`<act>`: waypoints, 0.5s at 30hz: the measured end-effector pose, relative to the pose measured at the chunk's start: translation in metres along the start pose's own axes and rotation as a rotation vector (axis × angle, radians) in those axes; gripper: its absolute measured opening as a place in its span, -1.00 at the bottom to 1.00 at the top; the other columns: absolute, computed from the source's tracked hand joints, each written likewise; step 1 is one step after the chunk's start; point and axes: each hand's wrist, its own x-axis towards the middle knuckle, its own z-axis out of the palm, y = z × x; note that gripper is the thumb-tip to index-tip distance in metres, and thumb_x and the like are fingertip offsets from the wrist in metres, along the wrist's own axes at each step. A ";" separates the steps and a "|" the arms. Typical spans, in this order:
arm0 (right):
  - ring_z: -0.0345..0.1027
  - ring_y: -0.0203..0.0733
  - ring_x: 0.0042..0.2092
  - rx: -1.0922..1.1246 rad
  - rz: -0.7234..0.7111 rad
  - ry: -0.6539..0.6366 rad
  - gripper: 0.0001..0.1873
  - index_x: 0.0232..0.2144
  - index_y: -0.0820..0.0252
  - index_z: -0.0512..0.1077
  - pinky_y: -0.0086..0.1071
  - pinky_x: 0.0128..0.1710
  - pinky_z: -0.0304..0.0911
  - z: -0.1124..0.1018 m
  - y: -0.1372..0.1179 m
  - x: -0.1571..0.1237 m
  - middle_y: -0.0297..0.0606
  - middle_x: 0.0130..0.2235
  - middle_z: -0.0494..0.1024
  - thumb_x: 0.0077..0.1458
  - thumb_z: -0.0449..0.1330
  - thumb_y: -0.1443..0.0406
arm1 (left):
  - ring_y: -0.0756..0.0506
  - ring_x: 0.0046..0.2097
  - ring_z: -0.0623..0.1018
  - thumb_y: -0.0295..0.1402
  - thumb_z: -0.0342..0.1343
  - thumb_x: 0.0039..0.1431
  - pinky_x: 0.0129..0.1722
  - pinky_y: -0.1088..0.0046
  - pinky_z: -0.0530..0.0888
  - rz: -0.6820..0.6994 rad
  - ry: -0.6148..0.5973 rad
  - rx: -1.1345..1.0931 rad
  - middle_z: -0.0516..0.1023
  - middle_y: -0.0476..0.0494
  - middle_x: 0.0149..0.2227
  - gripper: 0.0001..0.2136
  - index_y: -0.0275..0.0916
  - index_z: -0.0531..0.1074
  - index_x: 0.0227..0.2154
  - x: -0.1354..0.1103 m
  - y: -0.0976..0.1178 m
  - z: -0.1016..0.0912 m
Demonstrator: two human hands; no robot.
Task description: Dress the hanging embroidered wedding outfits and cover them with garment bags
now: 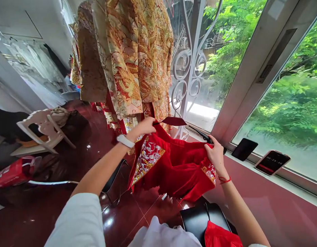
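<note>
A red velvet garment with silver and gold embroidered panels hangs spread between my hands. Its upper edge is at a dark clothes hanger, whose wire hook points up toward the window. My left hand, with a white band on the wrist, is closed around the garment's left upper corner by one hanger end. At the other end, my right hand, wearing a red string bracelet, pinches the right upper corner beside the hanger tip. The fingertips of both hands are partly hidden by cloth.
Gold and red embroidered robes hang just beyond the garment. On the right sill stand a dark phone and a phone showing a timer. Below are a black chair and red cloth. A white chair stands left.
</note>
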 end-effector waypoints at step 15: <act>0.12 -0.29 -0.56 0.153 0.012 -0.135 -0.10 0.34 0.27 0.13 -0.38 -0.49 0.15 -0.031 0.037 0.014 -0.40 -0.48 0.49 -0.09 0.15 0.24 | -0.22 0.27 0.39 -0.73 -0.21 0.10 0.32 0.19 0.28 0.298 0.162 0.306 0.41 -0.42 0.22 -0.40 -0.49 0.29 0.23 0.008 -0.018 0.076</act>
